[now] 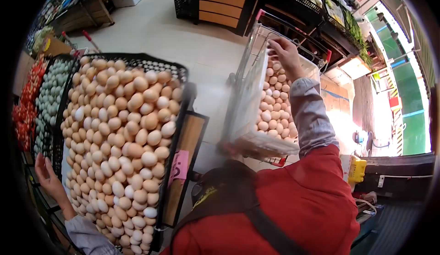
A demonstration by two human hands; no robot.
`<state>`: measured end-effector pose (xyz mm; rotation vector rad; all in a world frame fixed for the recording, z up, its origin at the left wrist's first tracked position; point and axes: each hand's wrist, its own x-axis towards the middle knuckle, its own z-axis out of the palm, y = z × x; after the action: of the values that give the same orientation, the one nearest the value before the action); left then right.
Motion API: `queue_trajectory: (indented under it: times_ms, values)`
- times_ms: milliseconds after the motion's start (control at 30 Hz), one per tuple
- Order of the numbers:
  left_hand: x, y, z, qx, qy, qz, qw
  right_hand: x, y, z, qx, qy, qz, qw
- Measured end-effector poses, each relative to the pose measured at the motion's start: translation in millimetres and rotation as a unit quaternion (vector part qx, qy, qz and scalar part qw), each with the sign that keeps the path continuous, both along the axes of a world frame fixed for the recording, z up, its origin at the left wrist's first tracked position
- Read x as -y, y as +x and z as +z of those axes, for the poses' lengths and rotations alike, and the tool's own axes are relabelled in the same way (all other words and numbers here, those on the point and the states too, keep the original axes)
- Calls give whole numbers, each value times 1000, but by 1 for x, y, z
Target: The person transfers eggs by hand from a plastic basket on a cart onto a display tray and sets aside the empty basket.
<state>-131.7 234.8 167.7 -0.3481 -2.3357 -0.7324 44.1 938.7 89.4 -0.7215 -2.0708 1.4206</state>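
Note:
My left hand [48,179] is open, fingers apart and holding nothing, beside the left edge of a large black display crate [137,60]. That crate is heaped with brown and cream eggs [121,131]. Out to the right, my right hand [285,55] has its fingers curled over the far rim of a white plastic crate [250,110]. More brown eggs [275,101] lie inside it, partly hidden by my forearm. The white crate rests in a metal shopping cart [256,35] with red handle ends.
Pale green eggs [52,90] fill another black crate on the left, next to red net bags [30,104]. A pink price sign [178,165] hangs on the display's right side. Vegetable stands [311,3] line the back. Tiled floor [183,35] runs between displays and cart.

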Motion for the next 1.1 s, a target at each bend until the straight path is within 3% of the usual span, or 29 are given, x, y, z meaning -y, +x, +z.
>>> queue_trajectory:
  times_ms: [33,100,167,233,300,367,400,433,467,533,733,800,867,900,933,1000,1067,1100]
  values:
    - [-44,2,8,22,41,-68,997,-82,6,-59,45,100,-40,993]
    - [-140,13,22,66,61,-174,981,-159,31,-116,233,129,-49,963]
    - [-243,31,33,100,11,-263,960,-185,50,-148,253,133,-72,956]
    - [-336,45,34,154,-16,-362,919,-193,64,-164,273,133,-92,948]
    - [-421,60,18,248,-6,-439,864,-188,69,-161,366,122,-108,916]
    - [-504,79,-1,340,-15,-468,815,-175,73,-132,370,79,-86,922]
    - [-539,82,-26,376,0,-510,773,-171,72,-126,373,41,-63,925]
    - [-575,88,-44,444,-1,-520,729,-172,71,-130,398,77,-68,912]
    - [-610,97,-61,526,33,-538,658,-174,72,-134,396,73,-69,913]
    - [-671,122,-88,660,95,-473,576,-181,74,-152,347,28,-92,933]
    - [-784,139,-228,714,139,-340,597,-198,82,-225,307,137,-112,935]
    - [-805,137,-262,713,156,-314,606,-195,84,-239,301,246,-157,908]
    - [-818,138,-287,672,112,-286,674,-186,83,-230,310,235,-163,907]
    - [-822,139,-295,657,96,-276,695,-183,86,-222,339,267,-124,894]
    - [-823,139,-302,554,-2,-334,763,-182,82,-224,361,274,-108,885]
    - [-828,141,-308,434,-102,-382,809,-179,75,-222,401,289,-73,866]
    - [-834,151,-274,468,-133,-228,843,-178,69,-243,383,214,-173,882]
    - [-833,154,-263,468,-134,-229,843,-177,66,-242,383,214,-174,881]
